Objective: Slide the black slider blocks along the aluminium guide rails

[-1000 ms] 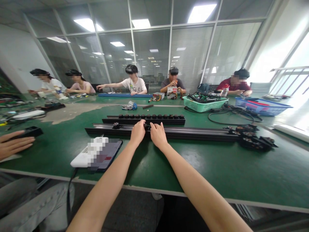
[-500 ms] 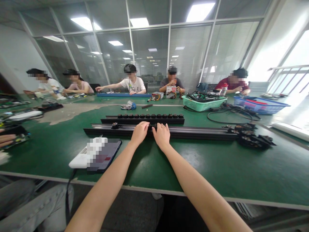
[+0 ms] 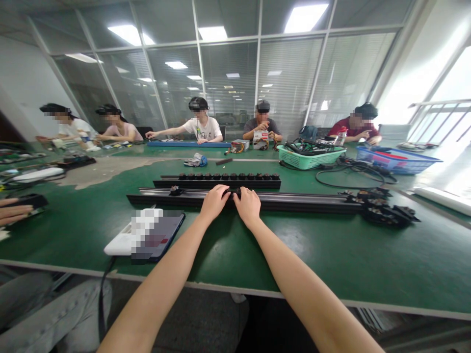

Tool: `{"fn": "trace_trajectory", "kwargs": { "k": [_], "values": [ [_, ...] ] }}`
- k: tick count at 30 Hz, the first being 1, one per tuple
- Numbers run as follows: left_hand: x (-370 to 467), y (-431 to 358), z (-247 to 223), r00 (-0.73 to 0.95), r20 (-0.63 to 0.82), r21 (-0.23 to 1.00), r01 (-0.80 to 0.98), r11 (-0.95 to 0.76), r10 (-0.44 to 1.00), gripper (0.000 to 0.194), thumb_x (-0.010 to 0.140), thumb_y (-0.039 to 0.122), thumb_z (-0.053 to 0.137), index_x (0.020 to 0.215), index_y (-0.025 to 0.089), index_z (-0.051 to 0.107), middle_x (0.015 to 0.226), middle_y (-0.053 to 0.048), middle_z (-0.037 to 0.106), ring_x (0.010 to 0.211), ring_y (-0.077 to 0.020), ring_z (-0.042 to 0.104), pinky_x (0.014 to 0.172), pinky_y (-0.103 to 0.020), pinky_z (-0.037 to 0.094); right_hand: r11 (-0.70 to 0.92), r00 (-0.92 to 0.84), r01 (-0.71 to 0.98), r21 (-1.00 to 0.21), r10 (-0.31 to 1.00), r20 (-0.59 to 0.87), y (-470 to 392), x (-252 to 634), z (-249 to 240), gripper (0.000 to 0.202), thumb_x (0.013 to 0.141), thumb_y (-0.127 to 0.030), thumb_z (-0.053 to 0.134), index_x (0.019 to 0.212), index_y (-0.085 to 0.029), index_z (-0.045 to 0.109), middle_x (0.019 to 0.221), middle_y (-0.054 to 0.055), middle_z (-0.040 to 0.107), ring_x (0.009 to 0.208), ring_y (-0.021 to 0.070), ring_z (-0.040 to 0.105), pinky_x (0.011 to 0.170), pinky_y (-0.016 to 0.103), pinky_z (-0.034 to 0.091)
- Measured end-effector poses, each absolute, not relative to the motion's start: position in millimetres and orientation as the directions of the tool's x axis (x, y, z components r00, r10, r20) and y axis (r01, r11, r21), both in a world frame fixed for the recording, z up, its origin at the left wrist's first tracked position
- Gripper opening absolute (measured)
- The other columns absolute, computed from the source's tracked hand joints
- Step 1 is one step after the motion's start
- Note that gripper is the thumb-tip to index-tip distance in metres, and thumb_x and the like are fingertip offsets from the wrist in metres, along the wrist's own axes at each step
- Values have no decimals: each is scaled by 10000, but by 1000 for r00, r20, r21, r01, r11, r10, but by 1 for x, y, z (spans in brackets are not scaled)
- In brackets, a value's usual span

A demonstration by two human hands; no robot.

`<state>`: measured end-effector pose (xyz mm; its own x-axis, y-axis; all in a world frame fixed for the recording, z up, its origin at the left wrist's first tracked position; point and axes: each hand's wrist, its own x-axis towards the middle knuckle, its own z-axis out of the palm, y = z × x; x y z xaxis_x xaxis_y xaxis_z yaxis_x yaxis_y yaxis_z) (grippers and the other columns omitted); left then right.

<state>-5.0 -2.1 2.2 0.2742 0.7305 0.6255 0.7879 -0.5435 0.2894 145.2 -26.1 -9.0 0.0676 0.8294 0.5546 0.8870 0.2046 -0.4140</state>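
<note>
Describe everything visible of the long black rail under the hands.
The long black rail looks metal, with a shiny grey strip. It lies across the green table; a small black part sits towards its left end, more parts cluster by its right. Left hand and right hand partly cover its middle.

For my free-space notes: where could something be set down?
Widest: the green table right of the right forearm, in front of the long rail and black parts. Smaller: between the white device and the neighbor's hand. Crowded: around the hands, with the short rail just behind, and by the green basket.
</note>
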Motion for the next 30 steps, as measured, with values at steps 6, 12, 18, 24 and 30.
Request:
{"fn": "trace_trajectory", "kwargs": {
  "k": [6, 12, 18, 24, 30],
  "values": [
    [-5, -1, 1, 267, 622, 297, 790, -537, 736, 243, 982, 216, 589, 1184, 166, 714, 1243, -121, 719, 1111, -263, 700, 999, -410, 565, 178, 70, 899, -400, 843, 533, -27, 147, -5, 196, 1014, -336, 545, 1075, -183, 652, 1088, 120, 756, 1069, 246, 677, 1000, 350, 433],
    [-5, -1, 2, 267, 621, 295, 791, -536, 737, 246, 979, 222, 584, 1183, 174, 714, 1243, -117, 718, 1111, -259, 697, 1002, -408, 564, 173, 77, 898, -405, 844, 531, -26, 146, -4, 177, 1007, -326, 555, 1058, -183, 646, 1078, 126, 755, 1061, 247, 677, 963, 348, 441],
    [-5, -3, 3, 269, 623, 289, 793, -536, 735, 244, 977, 229, 583, 1178, 187, 714, 1235, -105, 721, 1110, -251, 698, 1003, -398, 565, 159, 85, 901, -403, 847, 525, -26, 146, -4, 183, 1003, -316, 549, 1052, -165, 641, 1059, 135, 750, 1045, 252, 672, 943, 349, 445],
    [-4, -4, 4, 267, 618, 295, 793, -533, 739, 247, 977, 221, 576, 1177, 182, 716, 1241, -110, 720, 1128, -256, 693, 1016, -405, 560, 138, 103, 904, -406, 849, 518, -26, 146, -4, 181, 1001, -303, 534, 1040, -164, 643, 1077, 150, 737, 1067, 266, 658, 922, 349, 456],
    [-5, -3, 4, 277, 620, 298, 783, -547, 734, 246, 970, 217, 580, 1173, 188, 715, 1223, -106, 721, 1091, -246, 702, 995, -400, 569, 135, 99, 906, -400, 853, 512, -25, 146, -5, 185, 998, -306, 536, 1044, -162, 643, 1077, 153, 734, 1068, 268, 655, 917, 352, 464]
  ]
}}
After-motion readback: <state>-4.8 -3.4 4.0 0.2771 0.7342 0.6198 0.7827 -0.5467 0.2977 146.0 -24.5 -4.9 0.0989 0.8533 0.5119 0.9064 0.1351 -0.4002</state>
